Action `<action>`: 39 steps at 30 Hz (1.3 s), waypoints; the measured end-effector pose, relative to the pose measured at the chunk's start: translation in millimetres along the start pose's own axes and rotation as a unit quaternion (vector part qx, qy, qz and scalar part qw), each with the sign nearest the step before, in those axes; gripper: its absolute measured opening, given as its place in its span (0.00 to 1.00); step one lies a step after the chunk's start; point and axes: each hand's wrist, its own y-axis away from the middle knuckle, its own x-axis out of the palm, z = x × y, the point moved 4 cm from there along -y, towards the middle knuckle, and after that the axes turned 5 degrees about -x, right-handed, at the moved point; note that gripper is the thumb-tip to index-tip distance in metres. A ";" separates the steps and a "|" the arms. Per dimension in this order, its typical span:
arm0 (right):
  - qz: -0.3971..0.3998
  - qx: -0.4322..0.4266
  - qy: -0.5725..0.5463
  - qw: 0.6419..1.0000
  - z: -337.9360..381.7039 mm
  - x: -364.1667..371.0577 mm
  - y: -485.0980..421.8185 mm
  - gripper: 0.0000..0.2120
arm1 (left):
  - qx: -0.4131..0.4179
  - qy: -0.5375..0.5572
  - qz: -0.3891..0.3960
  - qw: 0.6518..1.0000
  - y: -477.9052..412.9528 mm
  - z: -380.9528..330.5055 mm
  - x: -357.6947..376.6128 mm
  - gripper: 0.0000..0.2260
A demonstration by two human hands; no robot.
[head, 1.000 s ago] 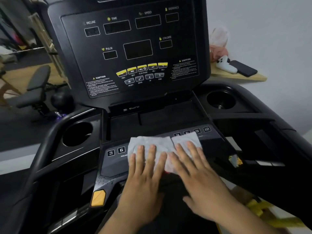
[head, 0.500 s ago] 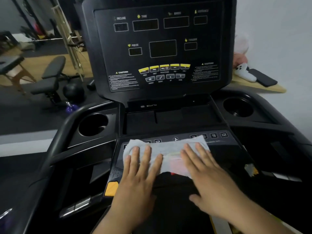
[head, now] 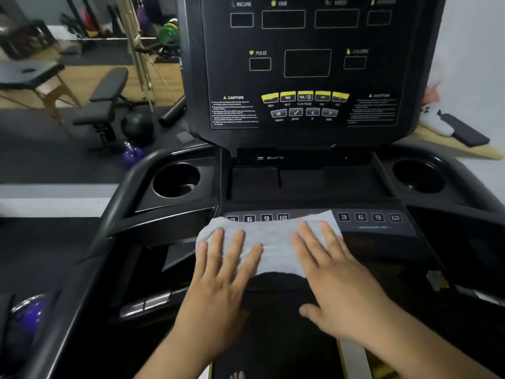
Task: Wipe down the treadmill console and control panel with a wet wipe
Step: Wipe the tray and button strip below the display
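Two flat palms, left hand [head: 218, 274] and right hand [head: 336, 283], pin the pale grey wet wipe [head: 270, 242] to the dark control panel [head: 388, 228]. Number keys [head: 369, 217] flank it.

Flat hands [head: 276, 285] on wipe [head: 273, 242]

L hand [head: 218, 285], R hand [head: 338, 288], both bare, bare forearms, bare toes [head: 237, 375]

The treadmill console [head: 308, 36] is black, with white-outlined display boxes, white lettering and small yellow icons. Its upper buttons [head: 304, 96] are yellow and its lower buttons [head: 303, 112] are grey. The control panel [head: 382, 228] is dark grey with white-edged number keys. The wet wipe [head: 273, 242] is plain pale grey-white. The kettlebell [head: 132, 155] is purple and the game controller [head: 434, 124] is white.
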 end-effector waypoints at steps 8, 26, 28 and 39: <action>-0.055 -0.036 0.031 0.997 56.7 -11.0 -42.8 0.57 | -0.048 0.005 -0.036 0.998 -38.9 4.1 -4.5 0.41; -0.023 -0.101 0.029 0.994 55.2 2.6 -13.3 0.55 | -0.074 0.115 0.038 0.990 1.4 14.5 -9.1 0.44; -0.020 -0.073 0.031 0.997 39.4 -1.9 -13.1 0.54 | -0.119 0.137 0.073 0.981 11.3 16.5 -5.1 0.46; -0.066 -0.101 0.031 0.992 49.2 -0.6 -26.8 0.55 | -0.031 0.043 0.003 0.999 -5.0 13.0 0.0 0.44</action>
